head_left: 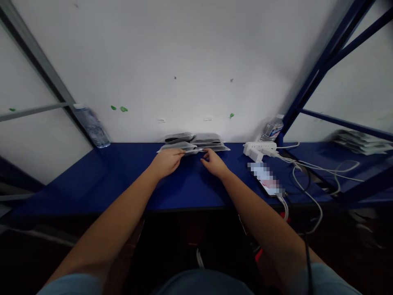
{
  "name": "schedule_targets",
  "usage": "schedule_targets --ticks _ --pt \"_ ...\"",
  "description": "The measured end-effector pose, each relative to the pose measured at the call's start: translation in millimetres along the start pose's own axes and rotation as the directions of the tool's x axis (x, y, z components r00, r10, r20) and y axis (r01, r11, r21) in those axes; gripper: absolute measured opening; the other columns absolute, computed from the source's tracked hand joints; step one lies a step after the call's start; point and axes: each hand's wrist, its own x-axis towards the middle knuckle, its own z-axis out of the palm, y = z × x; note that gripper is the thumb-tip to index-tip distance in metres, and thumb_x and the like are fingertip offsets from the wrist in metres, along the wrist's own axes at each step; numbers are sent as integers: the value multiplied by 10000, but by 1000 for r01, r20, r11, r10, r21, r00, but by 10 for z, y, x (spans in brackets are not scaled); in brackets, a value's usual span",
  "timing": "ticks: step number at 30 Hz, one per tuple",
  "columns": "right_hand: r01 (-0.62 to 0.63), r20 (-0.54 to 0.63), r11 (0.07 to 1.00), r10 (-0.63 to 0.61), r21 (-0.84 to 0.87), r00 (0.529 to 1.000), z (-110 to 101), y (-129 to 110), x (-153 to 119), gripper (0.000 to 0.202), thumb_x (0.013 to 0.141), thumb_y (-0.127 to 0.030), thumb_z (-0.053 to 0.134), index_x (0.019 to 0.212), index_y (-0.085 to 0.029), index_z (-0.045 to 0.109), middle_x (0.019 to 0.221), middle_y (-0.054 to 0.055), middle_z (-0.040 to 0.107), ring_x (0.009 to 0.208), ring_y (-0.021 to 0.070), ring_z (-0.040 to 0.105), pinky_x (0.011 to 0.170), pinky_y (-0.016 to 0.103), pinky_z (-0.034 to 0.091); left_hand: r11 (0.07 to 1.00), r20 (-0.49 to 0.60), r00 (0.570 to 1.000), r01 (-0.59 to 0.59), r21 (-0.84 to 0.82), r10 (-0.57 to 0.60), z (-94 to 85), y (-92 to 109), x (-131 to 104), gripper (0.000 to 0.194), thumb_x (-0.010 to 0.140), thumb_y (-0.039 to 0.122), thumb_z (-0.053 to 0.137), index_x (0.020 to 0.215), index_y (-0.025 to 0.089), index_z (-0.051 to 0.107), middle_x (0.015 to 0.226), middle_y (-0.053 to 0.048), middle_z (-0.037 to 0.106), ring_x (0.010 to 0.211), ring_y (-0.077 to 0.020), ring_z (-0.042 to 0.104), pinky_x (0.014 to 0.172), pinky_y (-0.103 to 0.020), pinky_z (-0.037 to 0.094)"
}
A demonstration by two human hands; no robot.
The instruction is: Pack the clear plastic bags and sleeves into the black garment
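Note:
Two low stacks of flat packets in clear, whitish plastic lie side by side against the wall; dark contents show in the left stack and the right stack. My left hand rests at the near edge of the front left packet, fingers stretched over it and thumb apart. Close to that packet's right corner is my right hand, its fingers loosely bent and its thumb and index finger apart. I see nothing held in the right hand. The undersides of the fingers are hidden.
The blue tabletop meets a white wall. At right are a white power strip, a phone, trailing cables and a water bottle. Another bottle leans at left. More packets lie beyond the blue frame.

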Motion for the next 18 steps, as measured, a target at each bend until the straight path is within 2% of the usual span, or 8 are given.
schedule_targets --ticks 3,5,7,9,12,15,18 --pt "-12 39 986 6 168 999 -30 -31 -2 547 898 -228 555 1437 -192 469 972 31 704 816 163 661 814 305 532 1000 51 999 -5 24 4 26 116 22 410 964 200 391 1243 235 690 1344 -64 660 1250 -240 605 1102 -431 460" --pt "-54 88 957 30 287 996 -36 -59 10 482 918 -199 487 1399 -221 513 958 19 709 783 144 664 754 275 537 999 98 995 -13 31 10 60 227 43 400 963 197 400 1239 215 690 1340 -85 657 1242 -258 606 1095 -434 460" --pt "-140 119 922 103 361 988 -27 -75 37 401 957 -209 412 1319 -204 584 1003 48 718 785 139 675 704 254 539 1000 140 990 -25 12 23 93 363 66 371 963 213 431 1220 209 698 1313 -97 666 1227 -271 611 1095 -429 455" --pt "-210 115 904 180 373 977 -10 -70 71 365 987 -257 389 1244 -165 632 1041 84 723 785 149 684 670 253 543 999 174 984 -36 -24 39 110 501 88 336 955 234 477 1195 216 711 1271 -98 684 1206 -275 621 1093 -417 457" --pt "-237 80 913 223 333 972 7 -29 109 283 949 -268 508 1118 -136 694 985 90 738 779 171 682 693 274 551 991 225 970 -70 -110 93 97 643 127 298 927 262 551 1155 213 737 1226 -102 707 1161 -279 648 1063 -410 483" --pt "-243 93 924 226 296 970 9 2 114 200 874 -167 580 993 -159 740 848 48 739 740 174 665 712 278 537 943 247 952 -95 -320 180 56 639 169 283 938 336 572 1137 248 753 1230 -62 726 1140 -244 673 1030 -372 512" --pt "-254 174 923 210 289 962 9 -19 91 248 869 -118 549 1006 -169 750 742 23 716 636 157 626 649 270 514 889 140 980 -64 -454 142 32 514 195 333 988 371 483 1179 275 738 1258 -24 723 1188 -201 658 1056 -344 495"
